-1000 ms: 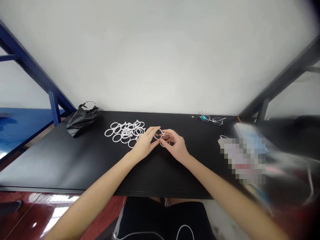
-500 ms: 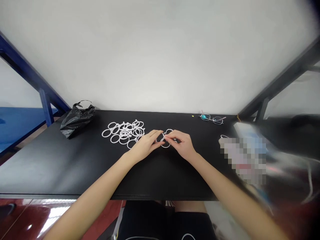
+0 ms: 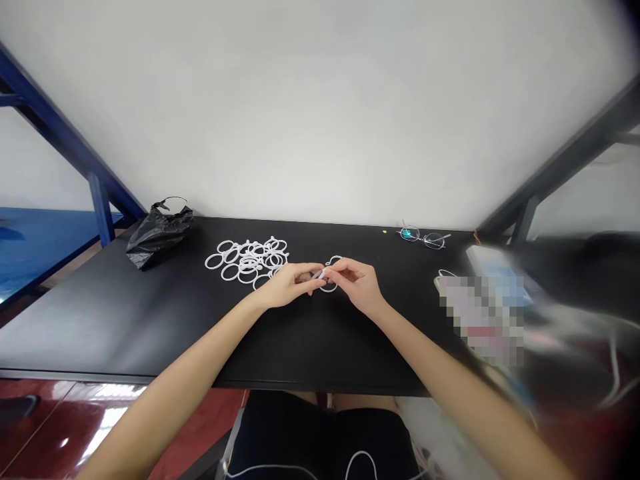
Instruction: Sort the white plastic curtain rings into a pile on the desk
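Left hand and right hand pinch one white plastic ring together beside more rings.

A black plastic bag lies crumpled at the far left of the black worktop, and a pair of thin-framed glasses rests near the back edge, with a tiny yellow speck just left of them. Toward the right, a loop of white cable shows beside a pixelated object. Behind the worktop stands a white wall, flanked by a blue steel frame and a dark frame. Below lies a glossy red floor.
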A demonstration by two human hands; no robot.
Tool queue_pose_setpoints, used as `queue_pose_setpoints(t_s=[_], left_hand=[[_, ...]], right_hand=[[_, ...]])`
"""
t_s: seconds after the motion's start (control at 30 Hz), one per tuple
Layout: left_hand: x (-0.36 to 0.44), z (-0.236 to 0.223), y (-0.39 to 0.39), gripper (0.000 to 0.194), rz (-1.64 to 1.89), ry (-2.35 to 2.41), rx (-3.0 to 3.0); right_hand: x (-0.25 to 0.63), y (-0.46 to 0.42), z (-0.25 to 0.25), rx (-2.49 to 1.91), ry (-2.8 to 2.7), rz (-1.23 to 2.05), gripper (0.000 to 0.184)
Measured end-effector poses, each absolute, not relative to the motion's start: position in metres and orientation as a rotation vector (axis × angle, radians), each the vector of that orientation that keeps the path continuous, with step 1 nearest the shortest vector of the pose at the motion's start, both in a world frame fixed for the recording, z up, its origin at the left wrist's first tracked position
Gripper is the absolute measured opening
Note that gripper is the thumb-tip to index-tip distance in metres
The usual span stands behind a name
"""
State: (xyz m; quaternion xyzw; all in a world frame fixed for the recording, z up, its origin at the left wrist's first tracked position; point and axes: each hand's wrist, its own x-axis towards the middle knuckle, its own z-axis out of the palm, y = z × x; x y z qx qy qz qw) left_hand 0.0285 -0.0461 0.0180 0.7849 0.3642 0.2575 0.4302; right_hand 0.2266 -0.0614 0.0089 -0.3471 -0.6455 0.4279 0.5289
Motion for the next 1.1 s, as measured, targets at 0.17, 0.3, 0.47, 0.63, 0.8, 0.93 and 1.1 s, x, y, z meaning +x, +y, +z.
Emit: queue_pose_setpoints(t_s=[0.17,0.3,0.47,0.63,0.8,0.93,1.1], left_hand=[[0.028,0.019,-0.045,0.037,0.786,1.065,2.266],[0.006,0.022,-0.035,0.031,0.852,1.359,2.646],[-0.023,0.027,-0.026,0.033,0.715,1.676,2.682],[-0.027,0.023,-0.024,0.029,0.566,1.789,2.631],[-0.027,0.021,-0.023,0.024,0.542,1.778,2.636],[-0.027,0.024,-0.024,0.025,0.65,1.687,2.606],[-0.008,0.024,-0.031,0.022,0.814,1.414,2.672]], right_hand=[[0.227,-0.06,0.005,-0.923,-1.538,0.905,0.018],[0.231,-0.058,0.004,-1.03,-1.627,0.704,0.021],[0.234,-0.055,0.002,-1.013,-1.821,0.457,0.016],[0.232,-0.052,-0.007,-1.039,-1.872,0.466,0.011],[0.23,-0.052,-0.01,-1.032,-1.964,0.462,0.006],[0.23,-0.055,-0.006,-1.011,-2.048,0.474,0.002],[0.227,-0.058,-0.008,-0.923,-2.188,0.456,0.029]])
